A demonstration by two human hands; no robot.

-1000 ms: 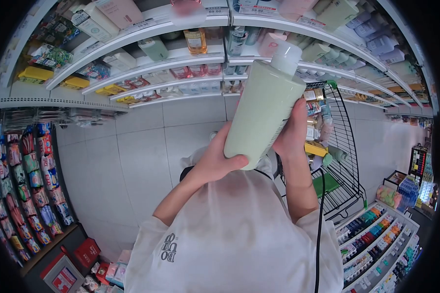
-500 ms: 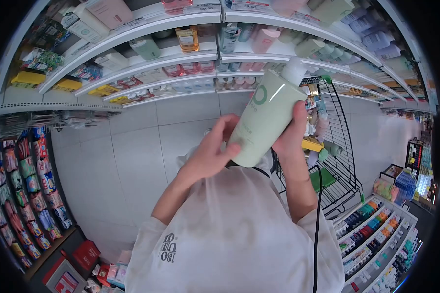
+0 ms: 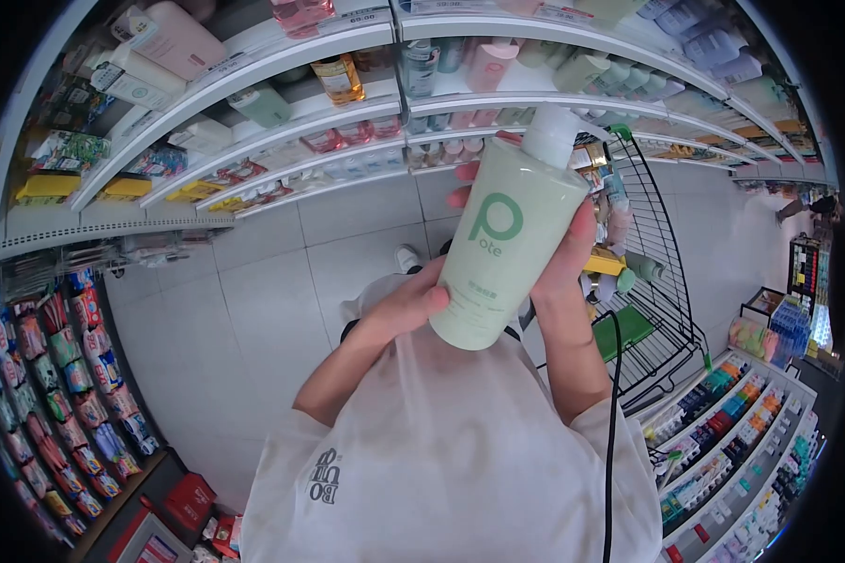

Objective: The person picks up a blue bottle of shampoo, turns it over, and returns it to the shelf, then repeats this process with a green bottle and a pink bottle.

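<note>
A pale green pump bottle [image 3: 498,272] with a clear-white pump top and a green "P ote" print is held up in front of my chest, tilted to the right. My right hand [image 3: 570,249] wraps round its back and right side, and its fingertips show past the bottle's upper left edge. Against the lower left side rests my left hand [image 3: 408,305], thumb on the front edge and other fingers hidden behind. The printed front faces me.
Shelves [image 3: 347,42] of bottles run across the front. A black wire shopping cart [image 3: 662,235] with goods inside stands at my right. Packets hang on a rack [image 3: 61,385] at left, a stepped display [image 3: 732,441] stands lower right, and a black cable [image 3: 613,422] runs down my shirt.
The bottle has turned so its printed front faces me more squarely, and sits slightly lower and nearer. My right fingers now show at its upper left edge. A person's leg appears far right.
</note>
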